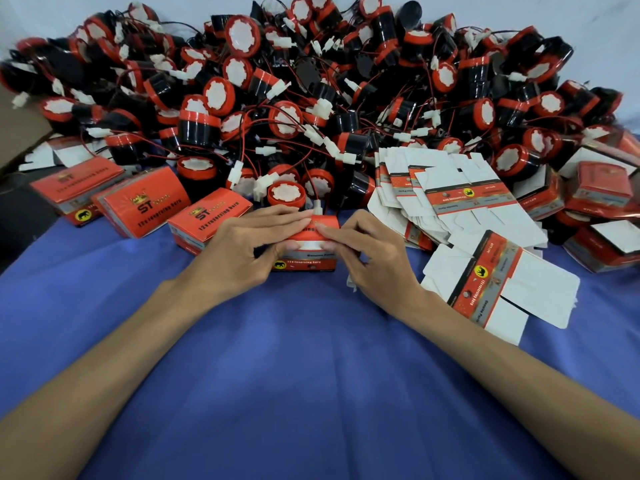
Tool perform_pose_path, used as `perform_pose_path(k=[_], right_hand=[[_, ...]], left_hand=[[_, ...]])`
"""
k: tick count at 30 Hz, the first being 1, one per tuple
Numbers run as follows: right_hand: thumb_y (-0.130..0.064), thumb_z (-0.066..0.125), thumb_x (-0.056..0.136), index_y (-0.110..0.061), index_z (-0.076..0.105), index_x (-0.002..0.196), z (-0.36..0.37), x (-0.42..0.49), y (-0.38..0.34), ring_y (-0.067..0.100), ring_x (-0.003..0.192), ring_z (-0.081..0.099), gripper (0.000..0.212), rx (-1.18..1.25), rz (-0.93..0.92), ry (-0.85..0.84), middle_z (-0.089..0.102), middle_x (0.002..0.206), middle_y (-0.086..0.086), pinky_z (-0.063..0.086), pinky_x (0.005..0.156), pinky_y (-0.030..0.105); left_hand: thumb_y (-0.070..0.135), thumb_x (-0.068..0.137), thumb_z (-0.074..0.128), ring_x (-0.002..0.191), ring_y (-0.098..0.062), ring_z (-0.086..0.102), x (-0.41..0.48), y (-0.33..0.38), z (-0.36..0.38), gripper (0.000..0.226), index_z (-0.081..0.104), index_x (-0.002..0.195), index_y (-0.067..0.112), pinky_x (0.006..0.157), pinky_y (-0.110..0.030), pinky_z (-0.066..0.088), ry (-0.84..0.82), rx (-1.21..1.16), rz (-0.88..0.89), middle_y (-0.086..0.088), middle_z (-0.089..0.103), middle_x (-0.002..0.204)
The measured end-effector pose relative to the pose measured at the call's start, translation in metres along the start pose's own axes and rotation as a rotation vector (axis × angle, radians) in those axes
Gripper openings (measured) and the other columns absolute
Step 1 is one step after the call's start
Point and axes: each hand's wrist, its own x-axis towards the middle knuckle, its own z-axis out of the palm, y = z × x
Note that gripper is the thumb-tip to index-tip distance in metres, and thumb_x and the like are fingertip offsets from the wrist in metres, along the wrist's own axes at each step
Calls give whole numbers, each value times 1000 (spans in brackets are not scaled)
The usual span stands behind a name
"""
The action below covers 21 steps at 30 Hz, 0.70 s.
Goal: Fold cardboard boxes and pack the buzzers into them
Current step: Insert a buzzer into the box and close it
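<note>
Two hands work one small red box (308, 263) in the middle of the blue tabletop (311, 375), just in front of the heap of buzzers (311, 98). Across the lid lie the fingers of the left hand (242, 247), thumb on the front face; the right hand (374, 258) pinches the flap at the lid's edge. Thin card like this is probably light and dents easily, so edges and corners look the safer hold. Its front reads "12v reversing horn" beside a yellow animal badge; finished boxes (214, 216) on the left show "ST", and flat blanks (450, 202) on the right read "Genuine Parts"
</note>
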Motion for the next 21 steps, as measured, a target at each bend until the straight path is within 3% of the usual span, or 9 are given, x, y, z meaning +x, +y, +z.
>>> perform_pose_path(k=[5,10,14,21], right_hand=[[1,73,80,1,74,100,-1,2,1,27,74,56,20,3,2,25,59,83,19,48,63,28],[1,70,83,1,72,104,1,0,0,35,107,63,21,23,2,2,64,115,23,56,85,35],[2,72,81,5,72,102,0,0,1,29,105,67,21,25,-40,-8,70,109,18,56,88,41],[-5,72,83,4,73,99,0,-1,-2,25,102,69,18,1,-72,33,71,105,15,58,84,41]], left_hand=[[17,84,68,124,-22,55,-1,2,-2,41,61,121,0,106,-37,44,-26,-5,-3,-5,61,125],[9,83,71,123,-23,55,1,1,-2,41,60,121,-1,107,-31,42,-29,-15,-4,-4,60,124],[-6,79,72,119,-24,57,1,5,1,39,62,116,-3,105,-24,42,14,-6,-11,-4,61,119],[-13,75,72,112,-30,60,0,9,2,33,67,107,-8,98,-32,49,59,33,50,-16,67,110]])
